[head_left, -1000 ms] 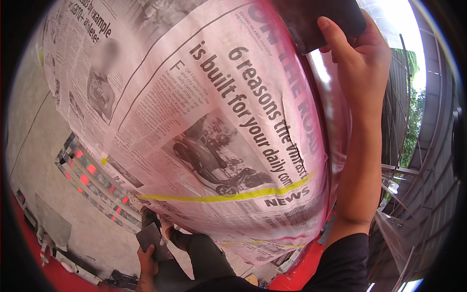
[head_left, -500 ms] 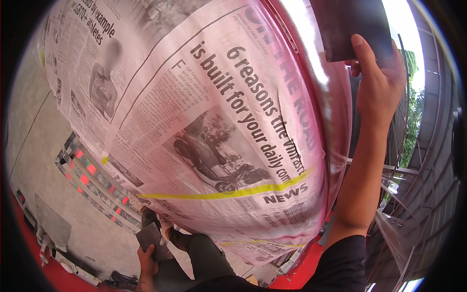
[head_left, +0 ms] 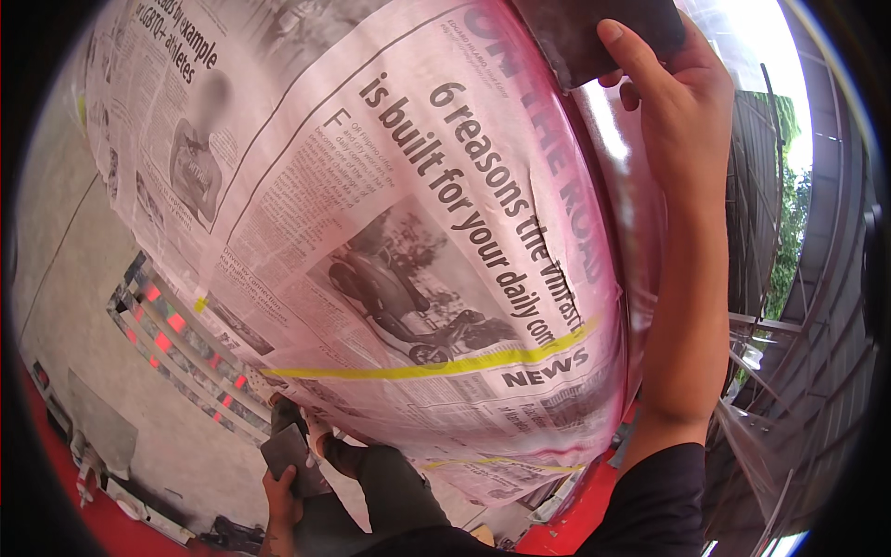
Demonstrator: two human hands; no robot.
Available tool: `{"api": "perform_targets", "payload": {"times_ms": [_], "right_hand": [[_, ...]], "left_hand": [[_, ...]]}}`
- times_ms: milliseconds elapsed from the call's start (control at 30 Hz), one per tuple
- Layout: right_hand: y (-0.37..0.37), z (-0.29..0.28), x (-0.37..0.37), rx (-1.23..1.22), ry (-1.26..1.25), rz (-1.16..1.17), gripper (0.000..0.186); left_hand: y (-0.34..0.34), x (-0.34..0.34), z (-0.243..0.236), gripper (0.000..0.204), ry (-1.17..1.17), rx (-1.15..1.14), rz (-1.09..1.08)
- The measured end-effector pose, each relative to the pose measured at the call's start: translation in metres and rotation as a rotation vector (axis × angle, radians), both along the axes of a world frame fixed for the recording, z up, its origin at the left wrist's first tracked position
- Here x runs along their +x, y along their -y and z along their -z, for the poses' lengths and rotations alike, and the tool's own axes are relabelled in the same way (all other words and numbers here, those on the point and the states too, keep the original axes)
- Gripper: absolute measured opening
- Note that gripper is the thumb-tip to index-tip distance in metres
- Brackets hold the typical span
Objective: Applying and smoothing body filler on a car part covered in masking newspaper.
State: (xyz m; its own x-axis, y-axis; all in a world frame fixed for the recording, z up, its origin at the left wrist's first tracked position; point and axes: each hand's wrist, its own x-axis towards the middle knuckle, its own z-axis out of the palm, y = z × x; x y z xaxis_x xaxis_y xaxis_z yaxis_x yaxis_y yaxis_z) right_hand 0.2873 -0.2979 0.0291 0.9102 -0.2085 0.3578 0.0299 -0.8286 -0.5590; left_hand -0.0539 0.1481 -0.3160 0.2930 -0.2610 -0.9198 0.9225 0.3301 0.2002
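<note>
One black pad (head_left: 599, 39), top right, clamped in the fingers of the right hand (head_left: 685, 111) | swung back left over glossy pink panel (head_left: 613, 130) beside newspaper (head_left: 306, 186) — likely a back-and-forth stroke | left hand (head_left: 281, 501) low left, fingers round a dark slab (head_left: 286, 451), unmoved

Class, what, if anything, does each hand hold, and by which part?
Right hand: a dark flat sheet, pinched at its lower right. Left hand: a dark grey piece, by its lower left edge.
</note>
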Motion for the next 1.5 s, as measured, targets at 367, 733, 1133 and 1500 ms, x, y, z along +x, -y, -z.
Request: {"api": "perform_targets", "payload": {"times_ms": [367,733,1133,1500], "right_hand": [[0.005,0.005,0.004,0.024,0.009,-0.043,0.036],[0.005,0.01,0.005,-0.557,0.225,-0.086,0.027],[0.031,-0.011,-0.01,-0.155,0.044,0.099,0.029],[0.028,-0.001,-0.03,-0.041,0.054,0.118,0.027]], "left_hand": [[0.0,-0.001,0.003,0.035,0.006,-0.031,-0.003],[0.001,0.003,-0.003,0.033,0.01,0.0,0.003],[0.0,-0.003,0.004,0.034,0.022,-0.008,0.008],[0.002,0.002,0.001,0.032,0.017,-0.004,0.012]]}}
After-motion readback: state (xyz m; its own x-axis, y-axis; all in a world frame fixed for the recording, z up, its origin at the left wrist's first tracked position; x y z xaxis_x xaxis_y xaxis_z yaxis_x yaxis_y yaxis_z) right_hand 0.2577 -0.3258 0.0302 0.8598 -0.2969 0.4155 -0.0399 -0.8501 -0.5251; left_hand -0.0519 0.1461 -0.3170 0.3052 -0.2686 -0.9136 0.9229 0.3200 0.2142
